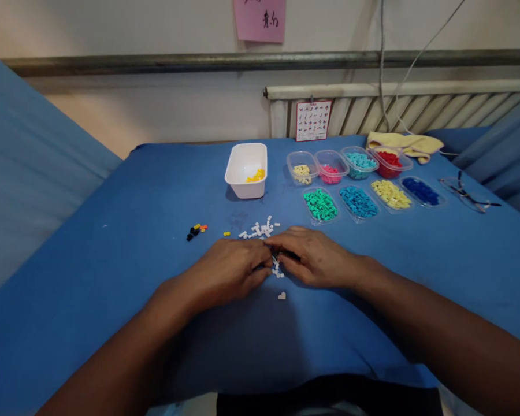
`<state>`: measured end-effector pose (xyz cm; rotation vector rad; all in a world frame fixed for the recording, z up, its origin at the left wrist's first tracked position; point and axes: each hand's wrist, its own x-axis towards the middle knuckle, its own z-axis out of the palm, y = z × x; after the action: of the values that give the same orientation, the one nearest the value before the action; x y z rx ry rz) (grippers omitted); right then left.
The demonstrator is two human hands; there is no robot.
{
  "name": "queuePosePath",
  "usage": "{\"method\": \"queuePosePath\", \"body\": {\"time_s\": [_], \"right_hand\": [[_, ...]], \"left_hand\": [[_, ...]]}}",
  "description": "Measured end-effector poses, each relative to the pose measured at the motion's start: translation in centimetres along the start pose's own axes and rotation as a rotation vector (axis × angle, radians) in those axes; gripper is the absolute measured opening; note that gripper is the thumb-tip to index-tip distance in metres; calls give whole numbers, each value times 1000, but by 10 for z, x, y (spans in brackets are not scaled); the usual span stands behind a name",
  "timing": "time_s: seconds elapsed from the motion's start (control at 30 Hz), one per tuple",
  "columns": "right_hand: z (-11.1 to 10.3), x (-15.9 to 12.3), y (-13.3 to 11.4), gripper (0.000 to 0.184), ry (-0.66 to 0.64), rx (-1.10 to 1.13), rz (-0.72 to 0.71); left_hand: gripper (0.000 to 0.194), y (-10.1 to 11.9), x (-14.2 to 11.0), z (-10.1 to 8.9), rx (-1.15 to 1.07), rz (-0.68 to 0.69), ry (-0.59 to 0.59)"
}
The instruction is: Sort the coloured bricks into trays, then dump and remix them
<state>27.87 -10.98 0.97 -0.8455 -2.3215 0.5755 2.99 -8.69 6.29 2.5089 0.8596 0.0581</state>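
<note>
White bricks in a loose heap on the blue cloth, just beyond the meeting fingertips. No common heading: one at the heap's far edge has its long axis running away from the wearer; another at its right lies crosswise, side to side; those at the left end slant slightly. Smaller white pieces lie between the hands, trailing toward the wearer, partly covered, axes too small to read. Nearer still, a lone white piece, stepped in outline, longer side crosswise, raised part to the right. Left hand reaches in from the left, fingers curled and pointing right; right hand opposite, fingers bent and pointing left. Fingertips close together over the pieces; whether either hand pinches a brick, cannot tell. Left of the heap, a single yellow piece, long axis crosswise; farther left, a small cluster of black pieces. Beyond the heap, white tub, long axis running away from the wearer, yellow pieces inside.
</note>
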Motion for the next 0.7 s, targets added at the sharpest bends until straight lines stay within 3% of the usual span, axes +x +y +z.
{"method": "queuePosePath", "body": {"time_s": [0.07,0.17,0.23,0.33,0.7], "right_hand": [[-1,0,-2,37,52,22,19],[-2,-2,-4,33,216,123,94],[-1,-3,-3,31,318,204,145],[1,-4,-2,23,387,281,182],[2,-5,-6,14,403,273,182]], "left_hand": [[16,1,4,3,-169,-50,94],[25,4,11,10,-617,-187,225],[31,7,16,15,-898,-253,264],[37,10,21,20,-1151,-299,297],[49,11,23,22,-1254,-367,254]]}}
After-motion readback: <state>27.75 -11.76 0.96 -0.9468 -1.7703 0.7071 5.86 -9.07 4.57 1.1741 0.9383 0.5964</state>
